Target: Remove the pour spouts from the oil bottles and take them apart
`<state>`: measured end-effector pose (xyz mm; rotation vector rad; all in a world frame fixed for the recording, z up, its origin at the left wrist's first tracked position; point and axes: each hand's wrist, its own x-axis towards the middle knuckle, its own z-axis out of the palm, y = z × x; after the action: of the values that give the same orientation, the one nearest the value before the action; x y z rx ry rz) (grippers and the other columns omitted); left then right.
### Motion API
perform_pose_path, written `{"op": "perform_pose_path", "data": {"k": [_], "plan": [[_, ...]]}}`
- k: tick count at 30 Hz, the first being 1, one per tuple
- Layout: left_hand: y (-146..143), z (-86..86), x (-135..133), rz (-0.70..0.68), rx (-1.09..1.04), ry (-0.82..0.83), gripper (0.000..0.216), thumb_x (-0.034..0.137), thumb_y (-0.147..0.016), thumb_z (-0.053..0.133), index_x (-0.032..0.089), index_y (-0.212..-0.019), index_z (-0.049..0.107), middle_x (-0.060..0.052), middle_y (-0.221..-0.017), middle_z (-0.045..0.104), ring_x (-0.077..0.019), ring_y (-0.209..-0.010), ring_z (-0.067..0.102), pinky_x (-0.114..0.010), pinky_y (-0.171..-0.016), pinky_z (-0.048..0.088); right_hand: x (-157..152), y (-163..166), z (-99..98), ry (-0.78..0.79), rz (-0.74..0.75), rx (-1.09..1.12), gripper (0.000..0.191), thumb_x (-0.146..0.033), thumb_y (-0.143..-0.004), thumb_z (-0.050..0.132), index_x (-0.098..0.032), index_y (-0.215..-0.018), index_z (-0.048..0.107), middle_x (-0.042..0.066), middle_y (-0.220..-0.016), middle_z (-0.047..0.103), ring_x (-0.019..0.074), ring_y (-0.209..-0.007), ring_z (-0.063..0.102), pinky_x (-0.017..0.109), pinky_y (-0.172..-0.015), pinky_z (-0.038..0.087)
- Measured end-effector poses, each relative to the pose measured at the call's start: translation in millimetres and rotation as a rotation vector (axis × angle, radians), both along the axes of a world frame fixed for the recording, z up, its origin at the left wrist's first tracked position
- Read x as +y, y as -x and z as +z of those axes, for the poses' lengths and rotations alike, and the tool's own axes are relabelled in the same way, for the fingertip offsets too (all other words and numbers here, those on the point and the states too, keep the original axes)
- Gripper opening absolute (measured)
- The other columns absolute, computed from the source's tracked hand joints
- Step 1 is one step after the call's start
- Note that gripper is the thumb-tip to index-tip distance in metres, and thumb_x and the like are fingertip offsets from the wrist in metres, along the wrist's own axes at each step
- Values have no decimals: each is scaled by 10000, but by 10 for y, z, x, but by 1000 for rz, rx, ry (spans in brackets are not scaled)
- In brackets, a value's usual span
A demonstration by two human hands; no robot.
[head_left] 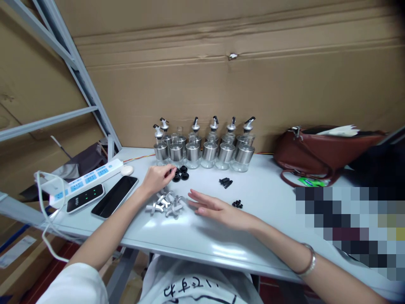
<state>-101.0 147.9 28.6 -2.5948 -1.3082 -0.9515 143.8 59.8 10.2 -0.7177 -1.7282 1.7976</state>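
The left hand reaches forward over the grey table, fingers drawn together, apparently pinching a black stopper just beside more stoppers. The right hand lies flat, palm down, fingers apart and empty, its tips near a heap of metal pourer spouts. Behind, the glass dispenser bottles look empty.

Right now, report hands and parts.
Left hand at black caps, grip unclear. Right hand open, flat beside metal spouts. Bottles stand behind, untouched.
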Motion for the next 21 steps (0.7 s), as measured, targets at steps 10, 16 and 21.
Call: {"op": "perform_pose_path", "data": {"k": [10, 16, 21], "plan": [[-11, 35, 41, 100, -268, -43, 198, 304, -883, 459, 163, -847, 593, -26, -705, 622, -143, -645, 575, -247, -635, 429, 54, -60, 104, -49, -105, 37, 482, -442, -862, 625, -261, -1287, 488, 79, -1434, 404, 219, -1285, 434, 438, -1100, 343], [113, 111, 584, 215, -773, 0, 405, 334, -831, 567, 164, -1176, 438, -149, -1251, 525, -217, -1187, 505, -349, -976, 412, 84, -88, 161, -128, -194, 33, 395, -433, -882, 583, -222, -1209, 515, 114, -1338, 488, 229, -1180, 528, 431, -975, 458], [170, 158, 977, 161, -832, 148, 406, 322, -812, 596, 127, -1151, 489, -170, -1245, 556, -247, -1210, 499, -400, -1030, 375, 86, -102, 194, -184, -236, 15, 350, -421, -893, 558, -213, -1173, 527, 113, -1283, 524, 225, -1149, 542, 427, -950, 469]]}}
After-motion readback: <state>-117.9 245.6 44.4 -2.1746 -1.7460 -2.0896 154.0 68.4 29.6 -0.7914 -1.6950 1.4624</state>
